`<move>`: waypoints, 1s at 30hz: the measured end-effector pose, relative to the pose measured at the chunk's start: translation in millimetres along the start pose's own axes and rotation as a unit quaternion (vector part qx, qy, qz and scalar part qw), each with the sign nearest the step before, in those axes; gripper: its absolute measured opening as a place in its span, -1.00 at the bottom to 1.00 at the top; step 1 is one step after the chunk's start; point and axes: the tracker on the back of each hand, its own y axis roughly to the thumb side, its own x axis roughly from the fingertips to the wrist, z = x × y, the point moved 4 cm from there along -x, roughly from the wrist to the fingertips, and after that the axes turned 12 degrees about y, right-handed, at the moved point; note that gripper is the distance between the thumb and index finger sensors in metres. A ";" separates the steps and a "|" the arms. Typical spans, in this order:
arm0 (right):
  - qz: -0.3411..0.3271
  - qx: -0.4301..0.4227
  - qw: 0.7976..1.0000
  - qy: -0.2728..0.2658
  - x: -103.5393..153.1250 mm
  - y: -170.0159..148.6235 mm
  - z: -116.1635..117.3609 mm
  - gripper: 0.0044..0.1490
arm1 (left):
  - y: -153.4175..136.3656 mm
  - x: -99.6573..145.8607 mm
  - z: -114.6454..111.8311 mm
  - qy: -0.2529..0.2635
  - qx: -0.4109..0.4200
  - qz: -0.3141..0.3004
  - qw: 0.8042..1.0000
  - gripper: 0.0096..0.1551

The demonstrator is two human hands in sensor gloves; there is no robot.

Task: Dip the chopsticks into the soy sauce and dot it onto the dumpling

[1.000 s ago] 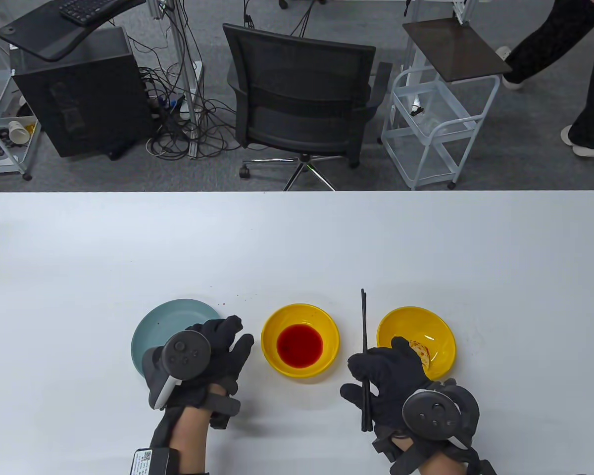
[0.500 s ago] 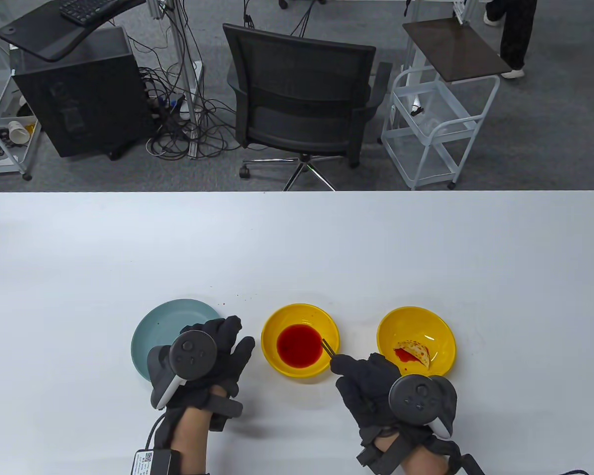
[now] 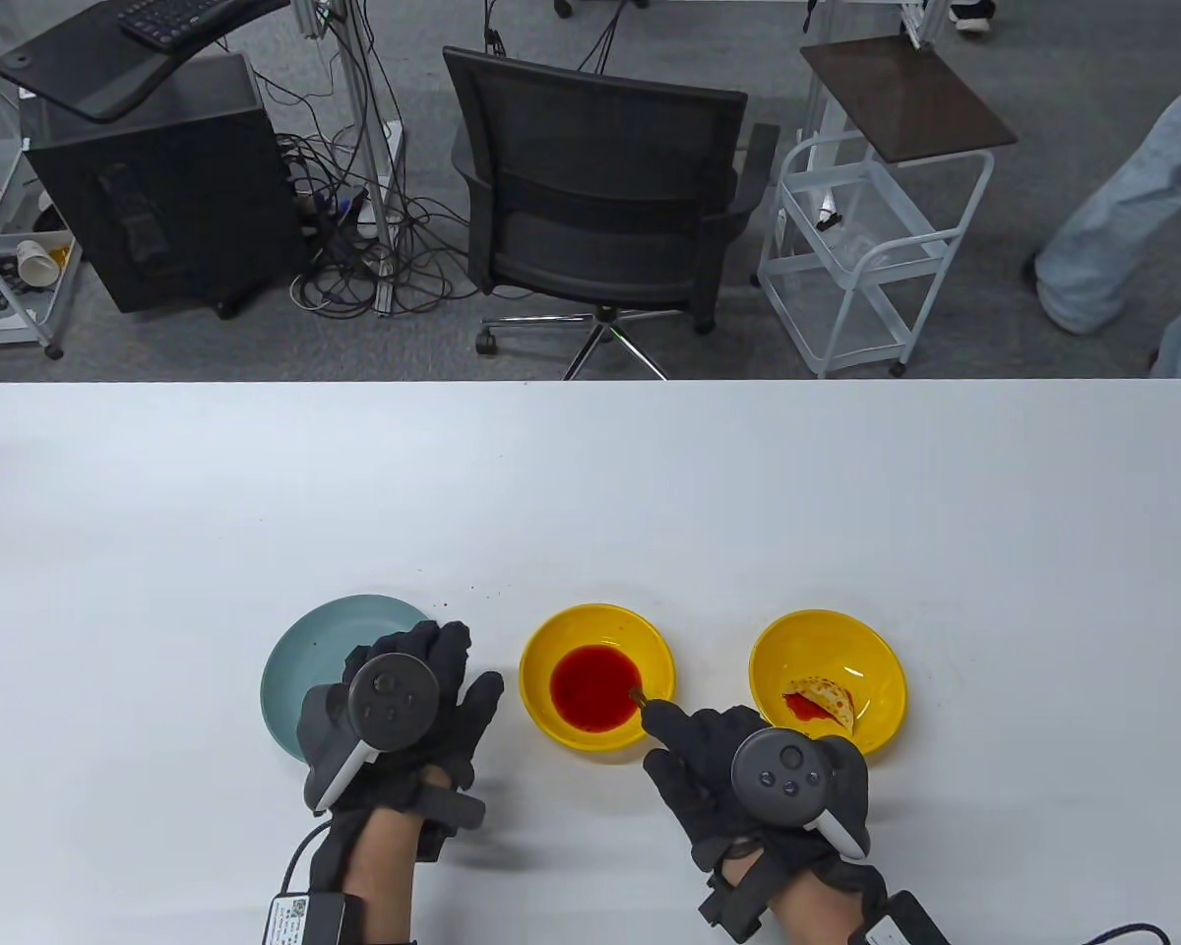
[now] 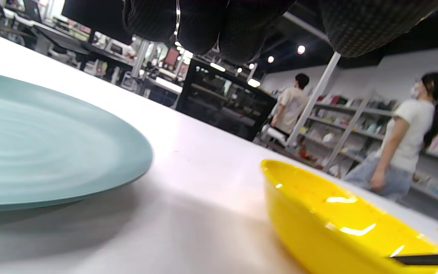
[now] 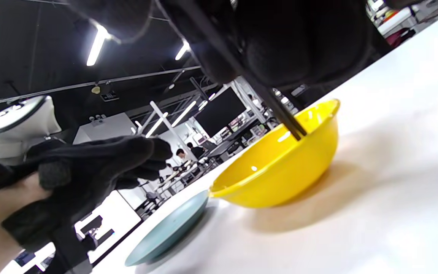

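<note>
Right hand (image 3: 748, 778) has advanced; its fingers grip the chopsticks (image 5: 280, 110), tips now in the soy sauce bowl (image 3: 596, 677) near the table's front edge. Left hand (image 3: 404, 709) rests with fingers spread.

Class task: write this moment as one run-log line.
right hand: holds chopsticks | tips: in sauce bowl | left hand: idle beside plate | dumpling: waiting

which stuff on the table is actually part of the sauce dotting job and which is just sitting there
Part of the job:
- chopsticks, gripped by the right hand
- sauce bowl, tips dipped inside
- dumpling in the right yellow bowl

Just lying about:
- teal plate, under the resting left hand
- red specks on the table
</note>
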 end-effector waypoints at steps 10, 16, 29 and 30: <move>-0.012 0.048 0.998 -0.050 7.8 11.8 -9.2 -0.33 | -6.0 -2.1 -11.0 -0.027 -0.036 0.012 0.999 -0.05; -0.013 0.035 0.999 -0.031 7.1 7.3 -7.9 -0.34 | -4.9 -1.8 -11.9 -0.032 -0.033 0.011 0.999 -0.05; -0.049 -0.070 0.980 -0.179 39.4 -2.5 -78.0 -0.34 | -7.6 -2.4 -12.4 -0.031 -0.032 0.016 0.999 -0.05; -0.040 -0.077 0.975 -0.203 47.4 -9.4 -91.0 -0.33 | -8.5 -2.4 -12.9 -0.033 -0.032 0.019 0.999 -0.05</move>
